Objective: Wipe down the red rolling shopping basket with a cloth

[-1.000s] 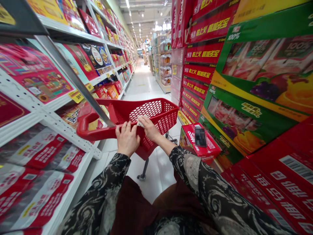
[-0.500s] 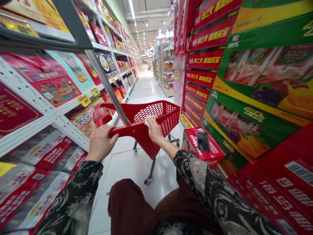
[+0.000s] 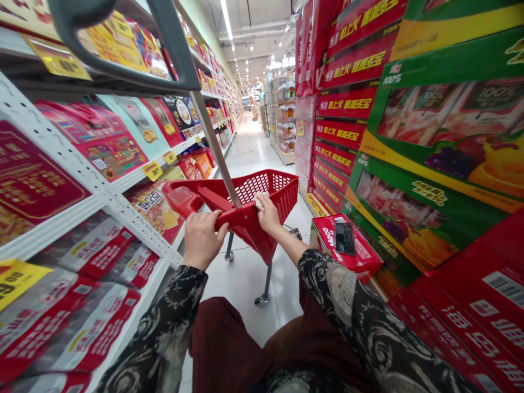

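Observation:
A red plastic shopping cart (image 3: pixel 254 234) stands on the aisle floor in front of my knees, with a grey metal post (image 3: pixel 216 147) rising from its side to a dark grey handle (image 3: pixel 180 60). My left hand (image 3: pixel 202 239) grips the end of the red plastic arm at the cart's near side, fingers over the top and thumb in front. My right hand (image 3: pixel 269 215) is closed on a whitish cloth (image 3: pixel 260 198), pressed to the basket's top rim right of the post. Most of the cloth is hidden under the fingers.
Shelves of packaged snacks (image 3: pixel 94 245) line the left side. Stacked red drink cartons (image 3: pixel 339 131) and green juice boxes (image 3: pixel 434 125) rise on the right. A red box (image 3: pixel 360 256) sits low beside my right forearm. The white-tiled aisle (image 3: pixel 251 136) runs ahead.
The cart has swung round, its post, handle and near arm shifting right in view. My left hand has moved right with the arm. My right hand with the cloth has shifted slightly right along the rim.

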### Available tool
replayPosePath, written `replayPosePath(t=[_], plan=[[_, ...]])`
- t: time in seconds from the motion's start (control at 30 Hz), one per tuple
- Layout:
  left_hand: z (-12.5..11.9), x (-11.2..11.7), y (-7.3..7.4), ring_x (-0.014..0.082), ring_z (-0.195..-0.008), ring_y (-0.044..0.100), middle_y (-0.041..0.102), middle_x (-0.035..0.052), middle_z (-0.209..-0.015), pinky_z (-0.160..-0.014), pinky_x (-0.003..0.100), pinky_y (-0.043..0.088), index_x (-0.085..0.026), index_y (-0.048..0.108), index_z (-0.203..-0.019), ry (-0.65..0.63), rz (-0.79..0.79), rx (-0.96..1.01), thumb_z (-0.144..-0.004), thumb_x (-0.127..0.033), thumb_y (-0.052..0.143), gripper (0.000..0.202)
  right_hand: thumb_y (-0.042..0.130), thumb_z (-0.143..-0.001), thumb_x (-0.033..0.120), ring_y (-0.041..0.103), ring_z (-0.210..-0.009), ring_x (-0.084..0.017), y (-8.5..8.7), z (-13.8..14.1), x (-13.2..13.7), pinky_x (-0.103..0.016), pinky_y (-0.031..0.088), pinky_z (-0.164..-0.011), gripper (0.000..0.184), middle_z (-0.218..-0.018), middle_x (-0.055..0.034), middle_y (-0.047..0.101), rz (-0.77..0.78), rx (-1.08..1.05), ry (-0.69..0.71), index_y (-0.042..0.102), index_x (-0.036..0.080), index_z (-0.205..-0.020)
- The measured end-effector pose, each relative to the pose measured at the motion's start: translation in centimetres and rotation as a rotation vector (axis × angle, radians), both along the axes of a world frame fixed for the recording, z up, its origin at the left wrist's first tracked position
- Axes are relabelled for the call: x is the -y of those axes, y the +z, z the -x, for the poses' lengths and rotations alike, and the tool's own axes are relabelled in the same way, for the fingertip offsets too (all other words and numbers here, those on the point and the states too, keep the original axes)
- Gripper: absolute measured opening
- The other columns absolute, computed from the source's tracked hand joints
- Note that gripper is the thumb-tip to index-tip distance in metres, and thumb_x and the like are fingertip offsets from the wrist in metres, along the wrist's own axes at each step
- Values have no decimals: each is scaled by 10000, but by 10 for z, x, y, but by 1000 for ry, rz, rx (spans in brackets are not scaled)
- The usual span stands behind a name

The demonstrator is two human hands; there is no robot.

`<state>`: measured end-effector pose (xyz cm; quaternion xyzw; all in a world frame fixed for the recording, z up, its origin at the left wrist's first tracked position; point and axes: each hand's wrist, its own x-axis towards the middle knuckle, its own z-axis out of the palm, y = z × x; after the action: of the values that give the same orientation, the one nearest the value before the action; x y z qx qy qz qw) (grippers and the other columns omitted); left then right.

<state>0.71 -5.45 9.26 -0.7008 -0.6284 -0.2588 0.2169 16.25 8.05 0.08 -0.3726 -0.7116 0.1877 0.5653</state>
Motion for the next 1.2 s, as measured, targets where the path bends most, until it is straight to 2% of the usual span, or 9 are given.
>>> replayPosePath(t=[0.07, 0.13, 0.27, 0.43, 0.6, 0.73, 0.87, 1.07, 1.2], plan=[[-1, -1, 4, 254, -1032, 557, 650, 110, -1077, -1010, 448, 323, -155, 568, -1141, -91, 31, 45, -815, -397, 457, 421, 366, -638, -10, 409, -1281, -153, 3, -5, 4, -355, 258, -1141, 642, -1319, -70, 520, -20, -32, -21, 550, 133, -1237], [4, -3, 6, 257, -1158, 496, 591, 107, -1217, -1057, 479, 261, -183, 520, -1203, -113, 36, 118, -809, -439, 461, 474, 361, -641, 1, 416, -1275, -148, 6, -9, 11, -354, 249, -1147, 637, -1317, -60, 526, -39, -50, -28, 553, 139, -1233], [9, -7, 6, 293, -1269, 389, 546, 102, -1282, -1062, 575, 163, -220, 586, -1083, -62, 90, 173, -813, -500, 443, 414, 365, -649, 11, 444, -1253, -145, 15, -13, 29, -358, 282, -1134, 621, -1293, -36, 549, -43, -130, -57, 568, 169, -1214], [-17, -4, 4, 294, -1237, 426, 578, 115, -1232, -1053, 591, 152, -203, 596, -1059, -59, 96, 137, -815, -482, 461, 394, 375, -665, 12, 459, -1241, -144, 30, -15, 52, -339, 320, -1116, 585, -1268, -37, 568, -74, -189, -84, 580, 175, -1187], [-35, 0, 9, 286, -1287, 384, 480, 162, -1352, -1072, 587, 141, -162, 473, -1253, -89, 159, 79, -811, -488, 469, 549, 387, -669, 16, 486, -1219, -156, 55, -29, 73, -351, 356, -1087, 549, -1267, -49, 568, -97, -233, -16, 601, 178, -1148], [-12, -3, 14, 279, -1359, 278, 317, 161, -1470, -1083, 564, 174, -166, 346, -1360, -115, 181, 90, -810, -513, 455, 660, 396, -652, 1, 487, -1221, -152, 76, -42, 86, -344, 356, -1087, 562, -1280, -20, 559, -182, -122, 137, 613, 210, -1127], [9, -9, 13, 281, -1355, 286, 353, 149, -1454, -1080, 583, 160, -185, 392, -1336, -13, 203, 98, -832, -490, 421, 590, 393, -653, -8, 500, -1203, -157, 89, -45, 91, -339, 357, -1087, 558, -1245, -28, 584, -182, -39, 148, 619, 195, -1121], [-19, -9, 8, 267, -1334, 325, 399, 138, -1429, -1084, 552, 184, -167, 416, -1326, 81, 155, 59, -838, -418, 402, 549, 426, -711, 19, 487, -1197, -177, 101, -24, 112, -361, 364, -1061, 513, -1241, -67, 580, -239, 229, 174, 583, 171, -1176], [-31, -7, 8, 271, -1317, 353, 427, 141, -1409, -1092, 537, 175, -163, 427, -1317, 72, 122, 56, -818, -427, 433, 565, 448, -753, 49, 436, -1236, -208, 99, -31, 115, -413, 303, -1074, 472, -1301, -100, 530, -259, 387, 55, 560, 151, -1200]])
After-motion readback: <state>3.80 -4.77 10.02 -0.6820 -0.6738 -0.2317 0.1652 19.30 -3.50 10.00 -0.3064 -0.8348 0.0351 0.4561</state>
